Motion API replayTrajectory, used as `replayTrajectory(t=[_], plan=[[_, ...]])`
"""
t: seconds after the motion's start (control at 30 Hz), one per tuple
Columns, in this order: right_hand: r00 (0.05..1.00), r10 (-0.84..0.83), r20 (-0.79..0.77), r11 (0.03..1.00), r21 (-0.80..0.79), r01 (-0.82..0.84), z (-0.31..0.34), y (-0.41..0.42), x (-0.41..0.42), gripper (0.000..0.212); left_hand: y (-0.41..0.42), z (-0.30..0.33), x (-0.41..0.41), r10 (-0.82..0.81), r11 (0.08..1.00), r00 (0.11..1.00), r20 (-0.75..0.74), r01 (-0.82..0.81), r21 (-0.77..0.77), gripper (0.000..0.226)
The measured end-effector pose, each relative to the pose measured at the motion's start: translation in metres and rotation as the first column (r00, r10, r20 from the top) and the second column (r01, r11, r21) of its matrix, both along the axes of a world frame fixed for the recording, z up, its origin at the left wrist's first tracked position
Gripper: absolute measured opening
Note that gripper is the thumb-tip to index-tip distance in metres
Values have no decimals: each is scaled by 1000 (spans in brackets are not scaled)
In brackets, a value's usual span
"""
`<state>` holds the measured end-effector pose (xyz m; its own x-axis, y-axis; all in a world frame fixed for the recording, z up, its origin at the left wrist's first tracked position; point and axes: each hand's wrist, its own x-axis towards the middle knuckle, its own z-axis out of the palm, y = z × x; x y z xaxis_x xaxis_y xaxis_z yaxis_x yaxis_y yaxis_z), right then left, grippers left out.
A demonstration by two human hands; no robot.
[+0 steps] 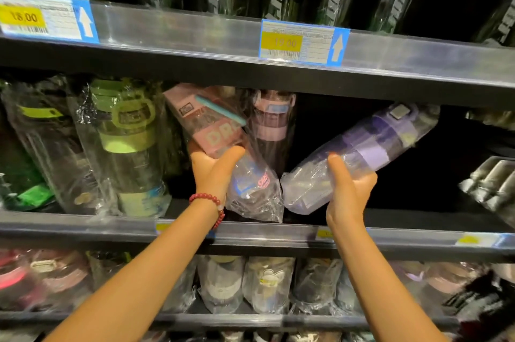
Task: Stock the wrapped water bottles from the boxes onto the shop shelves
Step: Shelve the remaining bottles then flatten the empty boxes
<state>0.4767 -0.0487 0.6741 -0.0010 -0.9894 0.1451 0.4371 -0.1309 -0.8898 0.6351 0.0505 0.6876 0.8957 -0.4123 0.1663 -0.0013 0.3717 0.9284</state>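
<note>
Both arms are reaching into the middle shelf of a shop rack. The left hand, with a red bead bracelet on its wrist, is wrapped around a pink bottle in clear plastic, thumb across the front, and the bottle leans top-left with its bottom corner near the shelf edge. The right hand grips a purple bottle, also wrapped, from underneath with the thumb up on the front. That one is tilted hard, cap end pointing up to the right into the dark gap of the shelf. The two bottles' lower ends sit just beside each other.

Right behind the pink one stands another pinkish bottle, upright. To the left there's a green bottle with a loop handle, more wrapped ones beside it. The shelf above carries dark bottles and two price tags, one reading 18.00 and another reading 19.00. The lower shelf is packed with more wrapped bottles.
</note>
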Motion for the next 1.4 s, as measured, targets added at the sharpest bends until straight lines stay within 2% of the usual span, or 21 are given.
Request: replayTrajectory(t=[0.13, 0.23, 0.33, 0.47, 0.5, 0.63, 0.77, 0.9, 1.03, 1.1, 1.2, 1.33, 1.4], plan=[[988, -97, -118, 987, -137, 81, -11, 1, 3, 71, -3, -11, 6, 3, 995, 989, 145, -18, 102, 49], [970, -118, -213, 964, -257, 60, -15, 2, 5, 67, -1, -19, 11, -46, 986, 948, 316, -8, 168, 54], [932, -119, -342, 940, -342, -6, -18, 3, 11, 63, 3, -28, 23, -168, 952, 907, 386, 47, 303, 42], [887, -95, -453, 924, -371, -91, -22, 4, 26, 64, 13, -22, 38, -277, 916, 859, 430, 101, 388, 76], [875, -89, -476, 919, -379, -113, -23, 6, 30, 66, 17, -21, 41, -288, 912, 853, 435, 106, 395, 77], [840, -46, -541, 908, -372, -190, -32, 14, 46, 66, 31, -17, 40, -318, 889, 855, 409, 119, 442, 43], [815, -55, -577, 895, -391, -216, -32, 16, 52, 69, 36, -11, 28, -292, 902, 893, 341, 140, 408, 40], [796, 34, -605, 899, -329, -289, -33, 12, 41, 77, 31, -17, 33, -291, 892, 908, 302, 143, 430, 61], [665, 317, -676, 833, -137, -537, -31, 0, 19, 96, 36, -19, 35, -306, 861, 898, 318, 119, 494, 69], [585, 405, -703, 790, -53, -611, -29, -8, 12, 85, 38, -20, 40, -362, 836, 879, 310, 159, 525, 72], [503, 373, -779, 760, -55, -648, -30, -18, 10, 88, 41, -23, 37, -379, 808, 873, 308, 150, 570, 73], [520, 248, -818, 825, -103, -555, -28, -11, 15, 81, 44, -31, 33, -239, 842, 858, 455, -51, 537, 65], [533, 158, -831, 861, -148, -487, -26, -2, 19, 76, 45, -31, 34, -220, 844, 845, 487, -86, 530, 63]])
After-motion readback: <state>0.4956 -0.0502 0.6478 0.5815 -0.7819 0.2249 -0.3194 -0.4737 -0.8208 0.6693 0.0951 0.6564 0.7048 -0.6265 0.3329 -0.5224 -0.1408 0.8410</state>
